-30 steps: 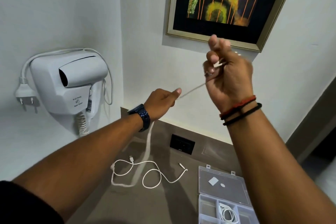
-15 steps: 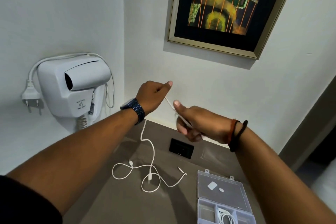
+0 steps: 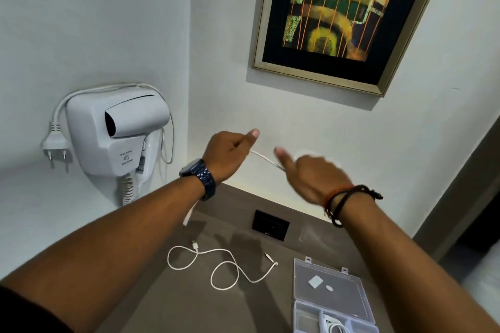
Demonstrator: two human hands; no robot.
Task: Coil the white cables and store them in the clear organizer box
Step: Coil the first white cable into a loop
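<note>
The only lettering in view stands on the front of the white wall-mounted hair dryer holder (image 3: 113, 143), low on its housing: two short lines of small grey print with a small emblem between them. The upper line seems to read "Wall hung" and the lower "Hair dryer", though the letters are small and soft, so the reading is uncertain. A small label on the dryer's handle (image 3: 141, 165) carries print too fine to make out. No other text, brand or number can be read.
</note>
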